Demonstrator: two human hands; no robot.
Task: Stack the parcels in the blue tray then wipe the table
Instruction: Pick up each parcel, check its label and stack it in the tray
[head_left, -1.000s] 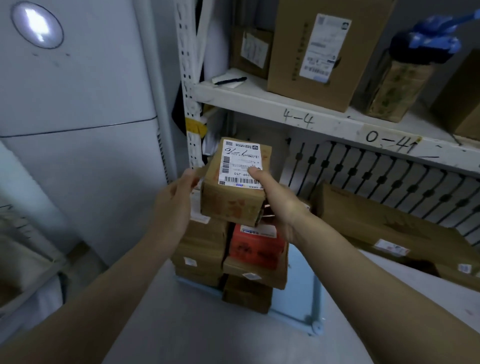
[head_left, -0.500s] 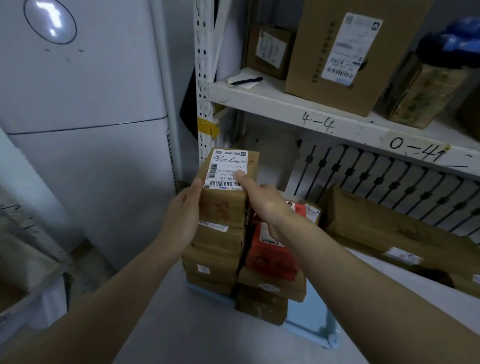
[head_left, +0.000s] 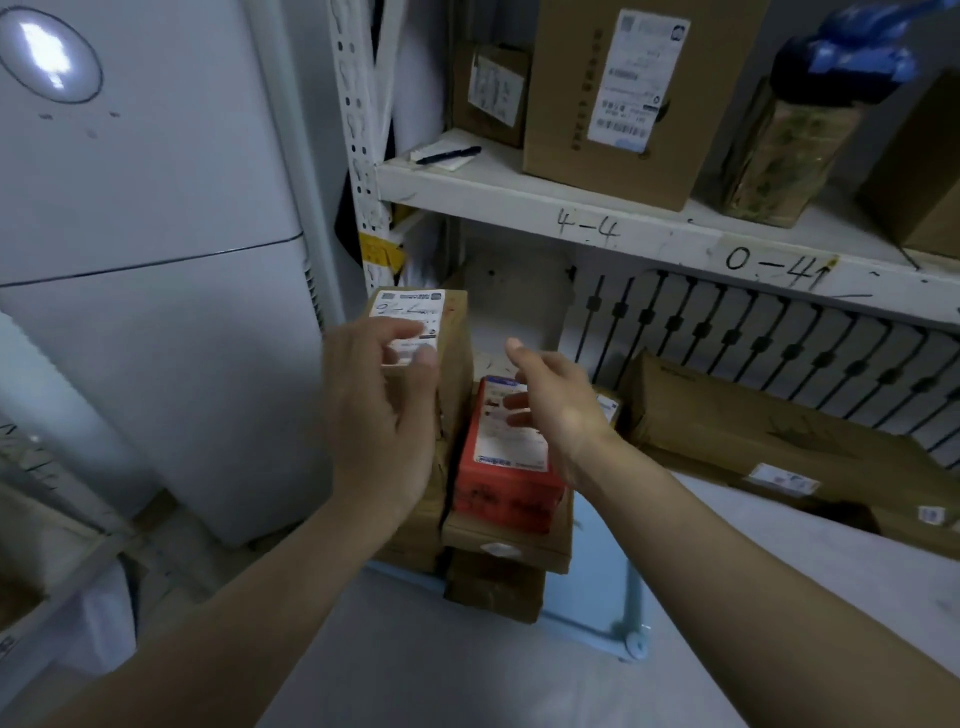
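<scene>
Already two stacks of parcels stand in the blue tray (head_left: 632, 608), which sits on the table (head_left: 467, 675) against the shelf post. The labelled brown parcel (head_left: 454, 338) sits on top of the taller left stack. The left hand (head_left: 384, 415) lies over its near face, fingertips on the white label. The blur hides whether those fingers pinch the box or merely rest on it. The right hand (head_left: 556, 405) hovers above the red parcel (head_left: 506, 488) that caps the lower right stack, its fingers spread and loose, holding nothing.

Stacking looks well on but not finished. Long flat brown parcels (head_left: 779, 431) lie on the table to the right, well apart from the tray, and they would have to go in too, if they count among the task's parcels. Wiping has not begun by the look of things: no cloth shows anywhere, and the tabletop bears smudges on its right side.
</scene>
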